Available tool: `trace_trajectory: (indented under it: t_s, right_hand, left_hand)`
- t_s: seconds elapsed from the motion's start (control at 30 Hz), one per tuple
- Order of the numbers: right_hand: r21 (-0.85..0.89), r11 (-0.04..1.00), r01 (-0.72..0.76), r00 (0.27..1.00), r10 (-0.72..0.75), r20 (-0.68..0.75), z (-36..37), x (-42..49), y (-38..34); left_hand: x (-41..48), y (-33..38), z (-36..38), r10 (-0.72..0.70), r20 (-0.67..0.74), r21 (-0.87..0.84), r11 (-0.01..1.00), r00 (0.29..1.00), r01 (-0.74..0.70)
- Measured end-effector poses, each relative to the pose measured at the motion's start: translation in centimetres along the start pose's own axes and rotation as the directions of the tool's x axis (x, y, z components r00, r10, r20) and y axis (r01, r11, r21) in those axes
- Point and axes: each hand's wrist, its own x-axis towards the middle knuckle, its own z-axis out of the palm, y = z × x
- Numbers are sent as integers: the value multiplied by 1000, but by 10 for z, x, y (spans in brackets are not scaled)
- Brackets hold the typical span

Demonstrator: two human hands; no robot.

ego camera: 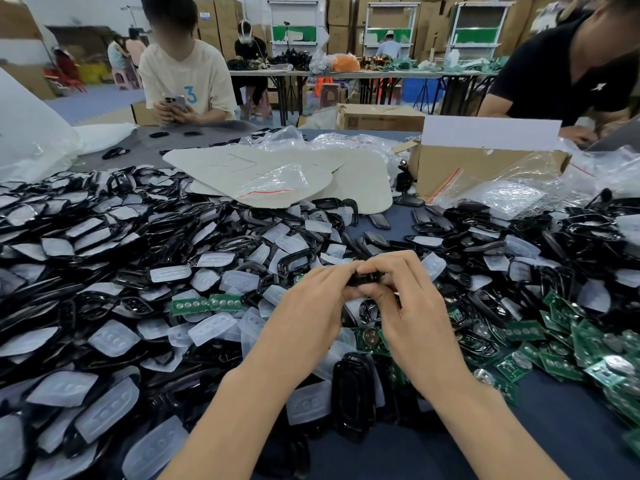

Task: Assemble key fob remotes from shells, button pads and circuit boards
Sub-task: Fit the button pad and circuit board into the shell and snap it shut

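Note:
Both of my hands meet above the middle of the table around one black key fob shell (364,279). My left hand (311,306) grips its left end with curled fingers, and my right hand (405,299) pinches its right end from above and below. Most of the shell is hidden by my fingers. Beneath them lies a heap of black shells (353,386), translucent white button pads (110,337) and green circuit boards (207,303). More circuit boards (595,344) are piled at the right.
A cardboard box (485,164) with clear plastic bags stands at the back right. Flat white sheets (277,168) lie at the back centre. A person with a phone (176,102) sits opposite, and another person (568,74) leans in at the far right.

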Motion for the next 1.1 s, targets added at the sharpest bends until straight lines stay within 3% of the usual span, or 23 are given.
trace_trajectory:
  t_s: [0.2, 0.5, 0.6, 0.73, 0.87, 1.0, 1.1]
  right_hand:
    - [99, 978, -184, 982, 179, 55, 3, -1, -6]
    - [138, 964, -229, 973, 229, 18, 1, 2, -1]
    - [276, 926, -258, 965, 261, 27, -3, 5, -1]
    - [416, 871, -261, 963, 267, 45, -4, 4, -3]
    - [298, 936, -187, 982, 187, 29, -4, 4, -2]
    - [155, 986, -65, 997, 71, -32, -3, 4, -4]
    - [202, 976, -76, 995, 87, -46, -5, 4, -6]
  left_hand:
    - [-1, 2, -4, 17, -24, 83, 996, 1000, -15]
    - [1, 10, 1, 0, -99, 70, 998, 995, 7]
    - [2, 7, 3, -60, -195, -52, 997, 979, 51]
    - [0, 5, 1, -68, -201, -9, 998, 977, 67]
    - [0, 8, -1, -47, -159, 51, 997, 986, 55]
    - [-1, 10, -5, -62, -37, -16, 998, 997, 61]
    - [-1, 11, -6, -97, -43, -108, 990, 994, 92]
